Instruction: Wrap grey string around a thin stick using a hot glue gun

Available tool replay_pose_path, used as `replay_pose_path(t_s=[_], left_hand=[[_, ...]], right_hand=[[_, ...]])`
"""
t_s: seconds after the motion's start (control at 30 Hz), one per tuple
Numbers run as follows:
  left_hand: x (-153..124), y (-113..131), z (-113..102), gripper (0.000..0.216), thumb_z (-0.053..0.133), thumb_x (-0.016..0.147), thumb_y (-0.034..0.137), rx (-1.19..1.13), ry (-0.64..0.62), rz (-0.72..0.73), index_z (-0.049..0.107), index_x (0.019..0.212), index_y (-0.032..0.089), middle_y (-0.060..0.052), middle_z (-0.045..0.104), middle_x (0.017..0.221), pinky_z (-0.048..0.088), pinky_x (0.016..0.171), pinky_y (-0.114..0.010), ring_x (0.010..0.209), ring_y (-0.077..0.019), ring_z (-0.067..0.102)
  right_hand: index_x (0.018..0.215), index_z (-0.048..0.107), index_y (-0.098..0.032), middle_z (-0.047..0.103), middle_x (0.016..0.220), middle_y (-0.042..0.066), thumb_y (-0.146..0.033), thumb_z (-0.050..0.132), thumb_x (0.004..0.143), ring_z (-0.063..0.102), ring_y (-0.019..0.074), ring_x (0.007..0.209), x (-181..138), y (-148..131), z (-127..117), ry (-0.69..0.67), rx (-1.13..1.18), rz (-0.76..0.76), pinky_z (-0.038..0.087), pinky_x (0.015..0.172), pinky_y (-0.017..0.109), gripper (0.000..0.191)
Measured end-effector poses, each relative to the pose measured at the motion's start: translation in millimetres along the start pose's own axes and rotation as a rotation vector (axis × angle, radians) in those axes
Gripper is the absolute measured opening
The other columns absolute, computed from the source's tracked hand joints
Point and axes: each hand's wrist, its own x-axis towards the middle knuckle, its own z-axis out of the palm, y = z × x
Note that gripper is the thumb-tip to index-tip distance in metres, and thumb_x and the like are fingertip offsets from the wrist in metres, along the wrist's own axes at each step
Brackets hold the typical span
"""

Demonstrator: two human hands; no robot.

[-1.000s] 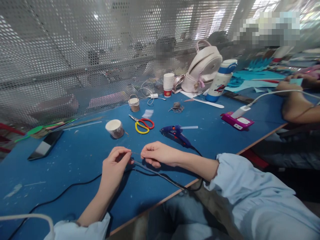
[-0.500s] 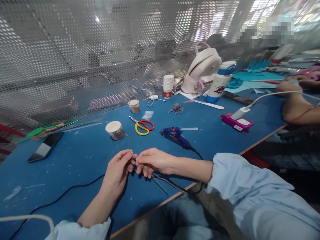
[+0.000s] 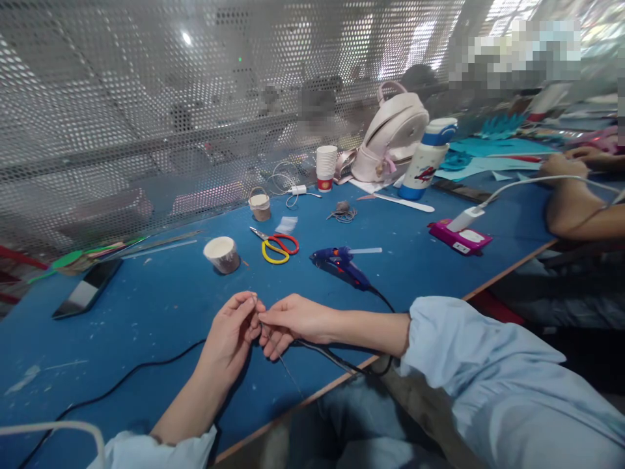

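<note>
My left hand (image 3: 229,332) and my right hand (image 3: 288,320) meet fingertip to fingertip low over the blue table (image 3: 161,306). Both pinch a thin dark wire (image 3: 286,365) that slants from the fingers down toward the table's front edge. Just beyond my right wrist lies a blue glue gun (image 3: 340,263). Its black cord (image 3: 336,355) runs under my right forearm. Red and yellow scissors (image 3: 274,245) and a tipped paper cup (image 3: 222,253) lie further back.
A black phone (image 3: 88,288) lies at the left. At the back stand a small brown cup (image 3: 260,207), stacked paper cups (image 3: 326,167), a pink backpack (image 3: 390,133) and a bottle (image 3: 428,158). A pink device (image 3: 461,236) and another person's arm (image 3: 581,208) are at the right.
My hands have come together: the gap between the fingertips has closed. The wire, which stretched level between them, now slants down toward the front edge.
</note>
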Motion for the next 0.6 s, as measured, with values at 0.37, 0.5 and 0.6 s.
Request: replay_pose_path(t_s=[0.37,0.5,0.6], left_hand=[[-4,-2,1,0.015,0.074,0.067,0.020,-0.013,-0.043,0.058,0.061,0.073,0.015,0.002,0.058,0.059,0.046,0.048,-0.020,0.052,-0.0093,0.051],[-5,3,2,0.016,0.074,0.066,0.018,-0.050,-0.016,0.087,0.060,0.072,0.015,0.001,0.058,0.059,0.049,0.058,-0.018,0.059,-0.0089,0.055],[-6,8,3,0.019,0.076,0.064,0.019,-0.052,-0.020,0.057,0.059,0.073,0.015,0.003,0.056,0.058,0.051,0.054,-0.021,0.055,-0.0094,0.054]], right_hand=[[0.069,0.055,-0.010,0.062,0.060,0.001,-0.037,0.065,0.080,0.063,0.0094,0.052,1,-2,-1,0.059,-0.188,-0.096,0.055,0.057,0.024,0.031],[0.071,0.053,-0.013,0.058,0.055,-0.002,-0.034,0.061,0.082,0.055,0.0083,0.043,-6,-10,-4,0.082,-0.334,-0.153,0.049,0.046,0.022,0.025],[0.075,0.056,-0.015,0.054,0.056,-0.004,-0.027,0.057,0.082,0.048,0.0065,0.046,-11,-16,-4,0.289,-0.568,-0.360,0.043,0.048,0.020,0.014]])
